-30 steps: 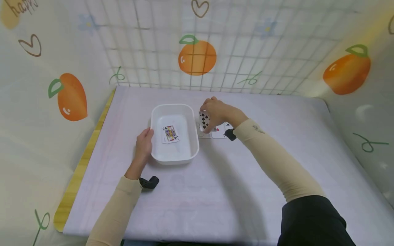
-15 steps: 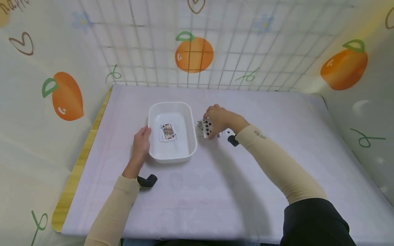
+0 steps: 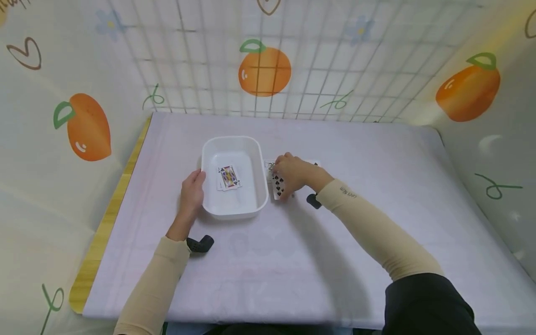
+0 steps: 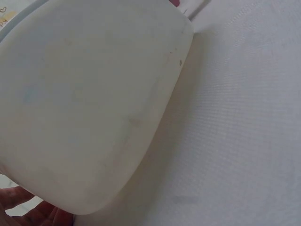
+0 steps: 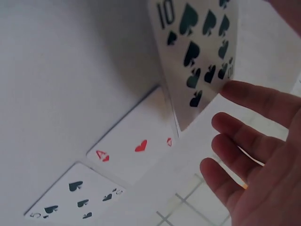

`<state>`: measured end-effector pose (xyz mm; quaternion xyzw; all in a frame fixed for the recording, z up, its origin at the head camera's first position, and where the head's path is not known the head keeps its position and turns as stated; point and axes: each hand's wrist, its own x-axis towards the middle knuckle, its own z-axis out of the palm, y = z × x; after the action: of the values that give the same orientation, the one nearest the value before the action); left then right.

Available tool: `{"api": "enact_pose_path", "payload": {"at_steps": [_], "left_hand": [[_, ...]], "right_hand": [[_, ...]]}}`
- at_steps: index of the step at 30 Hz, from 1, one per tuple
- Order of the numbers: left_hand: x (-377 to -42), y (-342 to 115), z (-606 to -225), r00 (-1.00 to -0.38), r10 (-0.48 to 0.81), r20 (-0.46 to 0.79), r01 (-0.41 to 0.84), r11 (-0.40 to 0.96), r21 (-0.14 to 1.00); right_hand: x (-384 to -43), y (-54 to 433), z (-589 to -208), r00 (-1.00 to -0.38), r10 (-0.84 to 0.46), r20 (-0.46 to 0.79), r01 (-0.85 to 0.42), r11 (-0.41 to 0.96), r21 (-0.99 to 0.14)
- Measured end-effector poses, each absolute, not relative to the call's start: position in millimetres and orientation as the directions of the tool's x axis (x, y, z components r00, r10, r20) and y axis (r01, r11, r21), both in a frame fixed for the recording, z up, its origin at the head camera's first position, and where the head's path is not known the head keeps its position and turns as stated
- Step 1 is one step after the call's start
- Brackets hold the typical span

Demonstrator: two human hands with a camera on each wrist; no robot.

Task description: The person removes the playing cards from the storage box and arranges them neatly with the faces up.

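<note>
My left hand [image 3: 192,191] grips the left rim of a white plastic basin [image 3: 235,216]; its outer wall [image 4: 94,103] fills much of the left wrist view. Inside the basin lie a few overlapping playing cards, a face card [image 3: 229,177] on top. Just right of the basin, my right hand [image 3: 293,173] pinches a ten of spades [image 5: 197,61], which stands tilted up off the table. An ace of hearts [image 5: 136,141] and a five of spades [image 5: 75,195] lie face up near it. Another card [image 3: 268,167], partly hidden by the hand, lies by the basin's right side.
A pale cloth [image 3: 251,279] covers the table, with a yellow wooden edge [image 3: 100,251] bare along the left. Behind stands a white wire grid [image 3: 318,70] under a printed sheet with orange fruit. Black wrist devices [image 3: 201,244] sit at both cuffs.
My right hand has moved the ten of spades first right, then back left and nearer to me. The left hand stays on the basin. The head view has shifted slightly.
</note>
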<state>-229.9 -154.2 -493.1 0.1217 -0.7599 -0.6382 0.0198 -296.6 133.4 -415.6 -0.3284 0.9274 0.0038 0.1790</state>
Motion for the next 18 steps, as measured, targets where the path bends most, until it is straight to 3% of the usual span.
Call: {"api": "enact_pose_path", "payload": {"at_steps": [18], "left_hand": [[-230.2, -154.1, -490.5, -0.969, -0.207, -0.136, -0.169, 0.151, 0.974]], "right_hand": [[-282.7, 123.1, -432.3, -0.692, -0.637, -0.34, -0.662, 0.747, -0.052]]}}
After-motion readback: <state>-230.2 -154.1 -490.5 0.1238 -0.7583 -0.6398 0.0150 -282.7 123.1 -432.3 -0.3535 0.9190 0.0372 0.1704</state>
